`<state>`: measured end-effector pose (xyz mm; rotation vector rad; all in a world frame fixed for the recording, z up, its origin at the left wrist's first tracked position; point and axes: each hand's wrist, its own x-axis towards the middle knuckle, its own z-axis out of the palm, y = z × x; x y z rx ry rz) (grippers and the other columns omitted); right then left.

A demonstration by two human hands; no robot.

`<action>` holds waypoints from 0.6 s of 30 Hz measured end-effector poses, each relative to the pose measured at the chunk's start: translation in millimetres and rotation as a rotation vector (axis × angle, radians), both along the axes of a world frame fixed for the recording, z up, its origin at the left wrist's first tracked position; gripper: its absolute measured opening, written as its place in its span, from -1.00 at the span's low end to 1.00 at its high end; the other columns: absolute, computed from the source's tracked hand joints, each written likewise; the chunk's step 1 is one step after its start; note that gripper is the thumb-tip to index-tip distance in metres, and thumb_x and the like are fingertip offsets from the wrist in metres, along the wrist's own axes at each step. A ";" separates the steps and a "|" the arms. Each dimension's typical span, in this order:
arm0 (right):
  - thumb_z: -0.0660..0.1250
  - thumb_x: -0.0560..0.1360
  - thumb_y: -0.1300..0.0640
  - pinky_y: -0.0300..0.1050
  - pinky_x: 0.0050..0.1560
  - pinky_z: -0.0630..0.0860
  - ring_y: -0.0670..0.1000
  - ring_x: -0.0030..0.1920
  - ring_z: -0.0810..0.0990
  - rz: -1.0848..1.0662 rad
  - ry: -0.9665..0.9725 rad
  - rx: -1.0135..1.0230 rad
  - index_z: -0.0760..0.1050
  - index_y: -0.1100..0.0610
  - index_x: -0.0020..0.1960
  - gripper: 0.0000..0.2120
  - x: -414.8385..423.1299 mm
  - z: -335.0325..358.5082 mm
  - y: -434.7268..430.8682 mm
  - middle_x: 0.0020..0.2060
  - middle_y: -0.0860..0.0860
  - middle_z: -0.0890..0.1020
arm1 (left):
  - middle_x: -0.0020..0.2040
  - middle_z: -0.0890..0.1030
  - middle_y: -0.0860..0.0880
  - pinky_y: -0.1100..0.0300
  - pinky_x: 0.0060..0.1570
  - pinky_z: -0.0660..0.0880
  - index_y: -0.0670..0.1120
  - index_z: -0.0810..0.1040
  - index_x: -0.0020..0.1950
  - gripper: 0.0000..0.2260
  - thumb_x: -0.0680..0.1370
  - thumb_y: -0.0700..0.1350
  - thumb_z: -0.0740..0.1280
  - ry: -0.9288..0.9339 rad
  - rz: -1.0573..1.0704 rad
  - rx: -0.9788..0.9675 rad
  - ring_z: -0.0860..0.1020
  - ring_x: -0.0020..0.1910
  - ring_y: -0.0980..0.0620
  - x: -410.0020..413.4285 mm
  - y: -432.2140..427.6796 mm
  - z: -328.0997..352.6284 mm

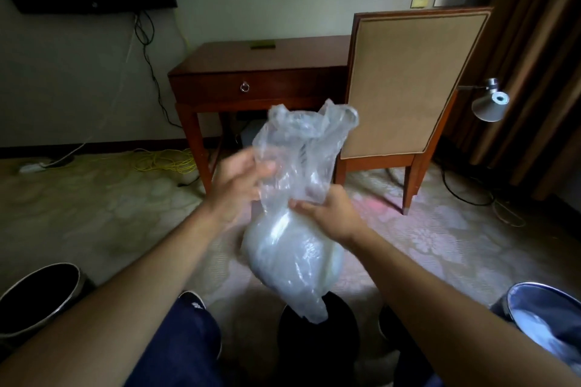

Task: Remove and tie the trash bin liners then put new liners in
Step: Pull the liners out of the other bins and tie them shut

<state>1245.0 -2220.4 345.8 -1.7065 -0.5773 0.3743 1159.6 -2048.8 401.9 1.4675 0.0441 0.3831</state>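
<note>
The translucent whitish plastic bin liner (295, 198) showed pale grey folds. The rectangular wooden desk (261, 72) was dark reddish-brown, as was the frame of the upholstered wooden chair (415, 78), whose fabric back was plain beige. The floor carpet (440, 239) was pale beige with a faint floral pattern and a pink patch near a chair leg. The coiled thin cable (166, 160) was bright yellow; the pleated curtain (540, 41), brown in vertical stripes; the conical metal lamp (490, 104), silver. The round left-hand bin (41, 295) was black with a silvery rim.
</note>
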 end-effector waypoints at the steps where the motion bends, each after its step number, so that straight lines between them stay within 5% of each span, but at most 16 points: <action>1: 0.51 0.51 0.17 -0.10 -0.15 0.64 0.00 -0.15 0.74 -0.001 0.030 0.038 0.68 0.16 0.05 -0.87 1.3 3.8 -5.2 -0.14 0.03 0.75 | 0.08 0.63 -0.16 0.05 0.00 0.65 -0.20 0.53 0.25 -0.53 0.40 -0.05 0.45 -0.026 0.052 0.035 0.65 0.01 -0.09 -6.2 15.3 -2.4; 3: 0.50 0.51 0.18 -0.05 -0.06 0.67 0.05 -0.10 0.75 0.009 0.037 0.089 0.68 0.16 0.04 -0.87 3.0 8.9 -13.4 -0.11 0.04 0.76 | 0.18 0.59 -0.15 -0.01 0.13 0.61 -0.13 0.50 0.31 -0.41 0.35 0.10 0.44 0.026 0.104 0.196 0.62 0.13 -0.13 -19.0 39.8 -12.3; 6: 0.51 0.49 0.21 -0.06 0.00 0.67 0.03 -0.06 0.75 0.048 0.014 0.068 0.69 0.15 0.02 -0.89 1.3 11.9 -10.0 -0.09 0.03 0.76 | 0.33 0.55 0.09 0.12 0.29 0.50 0.06 0.43 0.42 -0.24 0.26 0.24 0.50 0.263 -0.084 0.476 0.53 0.32 0.11 -31.2 41.0 -25.8; 10: 0.47 0.51 0.28 -0.10 0.03 0.65 -0.02 -0.02 0.73 0.154 -0.049 -0.011 0.68 0.14 0.03 -0.88 -11.5 17.2 8.8 -0.06 0.02 0.75 | 0.12 0.64 0.19 0.29 0.16 0.49 0.18 0.54 0.20 -0.39 0.21 0.24 0.62 0.351 -0.129 0.596 0.57 0.14 0.31 -26.5 1.7 -30.7; 13: 0.40 0.48 0.38 -0.03 -0.01 0.65 0.01 -0.07 0.73 0.175 -0.086 -0.055 0.66 0.23 -0.02 -0.86 -18.4 23.1 18.0 -0.10 0.10 0.75 | 0.11 0.64 0.20 0.18 0.28 0.47 0.20 0.59 0.15 -0.32 0.10 0.35 0.62 0.399 -0.082 0.627 0.56 0.17 0.26 -16.8 -12.5 -36.9; 18: 0.42 0.50 0.28 -0.10 -0.07 0.56 0.02 -0.14 0.65 0.310 0.072 -0.008 0.62 0.36 0.00 -0.86 -17.4 38.0 8.3 -0.13 0.20 0.70 | 0.06 0.69 -0.06 0.03 0.27 0.53 -0.05 0.68 0.09 -0.69 0.39 -0.08 0.60 0.397 0.007 0.492 0.64 0.14 0.01 -8.2 -10.9 -43.5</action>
